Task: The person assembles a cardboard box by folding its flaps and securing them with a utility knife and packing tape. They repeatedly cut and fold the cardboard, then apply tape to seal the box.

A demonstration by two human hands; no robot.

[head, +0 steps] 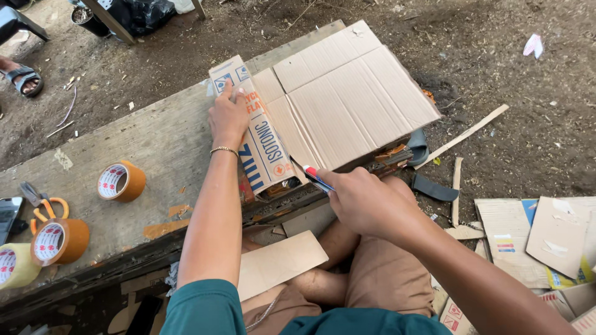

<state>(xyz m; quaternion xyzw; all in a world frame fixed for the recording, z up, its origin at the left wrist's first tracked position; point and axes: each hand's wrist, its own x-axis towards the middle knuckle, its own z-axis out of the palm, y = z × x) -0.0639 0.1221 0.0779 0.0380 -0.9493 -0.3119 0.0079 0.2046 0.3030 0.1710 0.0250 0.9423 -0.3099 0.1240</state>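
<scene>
Head camera, looking down: a seated person works a flattened cardboard box on a weathered wooden board set over bare dirt. The left hand lies flat on the box's printed side panel, fingers spread and pressing down rather than gripping, apparently to keep the sheet from sliding. The right hand is closed around a utility knife with a red-and-blue handle, its tip meeting the near edge of the cardboard where the printed panel joins the plain flaps, by the board's near edge; the grip looks set for drawing the blade along that fold.

The box covers the board's far right corner, its plain brown flaps overhanging the right edge. Its printed panel is white with blue and orange lettering and a small blue-and-white emblem at the far end.

Toward the board's left end stand three rolls of tape: one orange-brown roll on its own mid-board, a second nearer the near edge, and a pale yellowish one at the near left corner, each with a white core label marked in red. Orange-handled scissors lie beside the second roll, next to a dark phone at the left edge.

A loose cardboard strip rests on the person's lap. More printed cardboard scraps pile on the ground at right.
</scene>
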